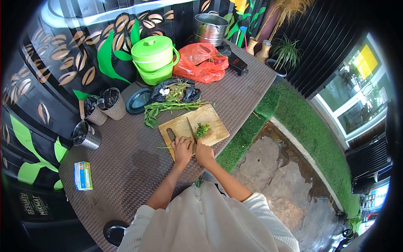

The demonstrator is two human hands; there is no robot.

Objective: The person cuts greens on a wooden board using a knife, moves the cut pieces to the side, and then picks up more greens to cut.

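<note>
A wooden cutting board [216, 119] lies near the table's front edge. My right hand [204, 152] is closed round the handle of a knife [191, 127], whose blade points away from me across the board. Just left of the blade, my left hand [182, 148] presses down with bent fingers on leafy green stems [163, 147]; a thin stem end sticks out to its left, and the rest is hidden under the fingers. To the right of the blade sits a small heap of chopped greens [202, 129].
Behind the board lie long leafy greens [168, 108] and a black plastic bag [191, 94], beside a dark plate [139, 101]. Farther back stand a green lidded bucket [153, 59], a red plastic bag [201, 63] and a steel pot [210, 29]. Utensil holders [112, 105] and a tissue pack [83, 176] are left.
</note>
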